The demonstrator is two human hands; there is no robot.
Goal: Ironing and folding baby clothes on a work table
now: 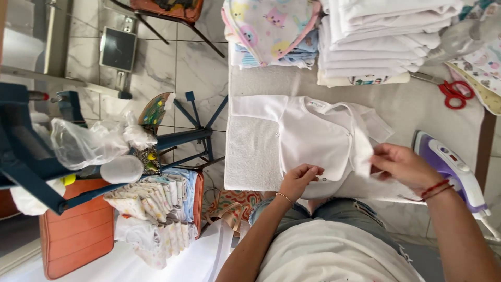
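A small white baby shirt [313, 138] lies spread flat on the padded counter [417, 109], collar toward the far stacks and hem toward the person. The left hand [298, 180] rests on the lower hem, fingers curled and pressing the cloth down without closing around it. The right hand [399, 164] has its grip pinched narrow on the edge of the right sleeve, lifting that side slightly off the counter. To do this fold well, it seems best to keep the left hand as the anchor at the hem so the body stays smooth while the sleeve comes across in a straight line, edges matched. The purple iron [454, 169] stands just beside the right wrist, so the forearm should stay clear of it. Folded white cloths [381, 39] and red scissors [455, 94] sit beyond the shirt.
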